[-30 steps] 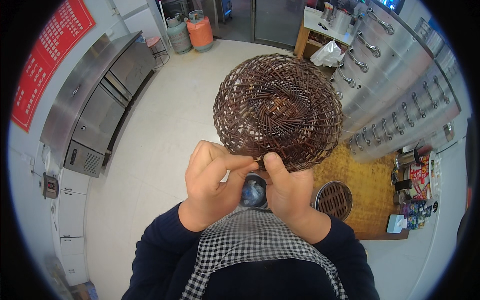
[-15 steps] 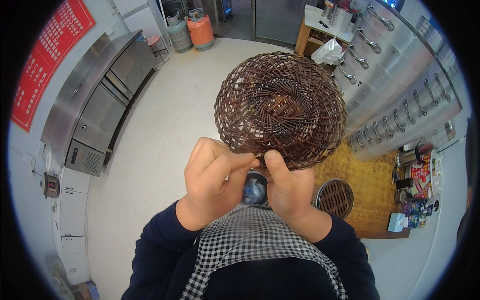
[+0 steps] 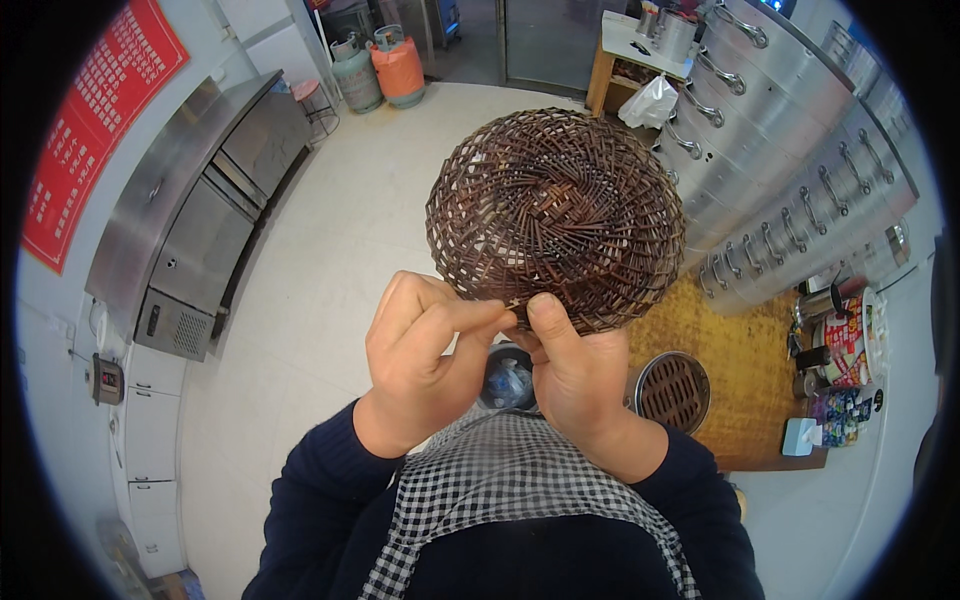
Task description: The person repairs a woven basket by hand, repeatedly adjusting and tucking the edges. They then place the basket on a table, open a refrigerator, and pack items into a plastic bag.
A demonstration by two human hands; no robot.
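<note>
A round, dark brown wicker basket (image 3: 556, 205) is held up in front of me, its woven base facing me. My right hand (image 3: 580, 370) grips its near rim, thumb on top and the other fingers underneath, mostly hidden. At the same stretch of rim, just left of that thumb, my left hand (image 3: 420, 350) is closed in a pinch, thumb against fingertips. Whatever lies between those fingertips, a wicker end or a small bit, is too small to make out. Below the hands shows a bin (image 3: 508, 378) with a bluish plastic bag in it.
Tall stacked metal steamers (image 3: 770, 130) with handles rise at the right. A yellowish wooden table (image 3: 740, 350) bears a round slotted metal grate (image 3: 672, 392), jars and packets. Along the left runs a steel counter (image 3: 200, 215). Two gas cylinders (image 3: 398, 68) stand at the back.
The basket has shifted slightly left, and its base tilts a little differently. Both hands keep nearly the same hold at the rim. The surroundings shift slightly in view.
</note>
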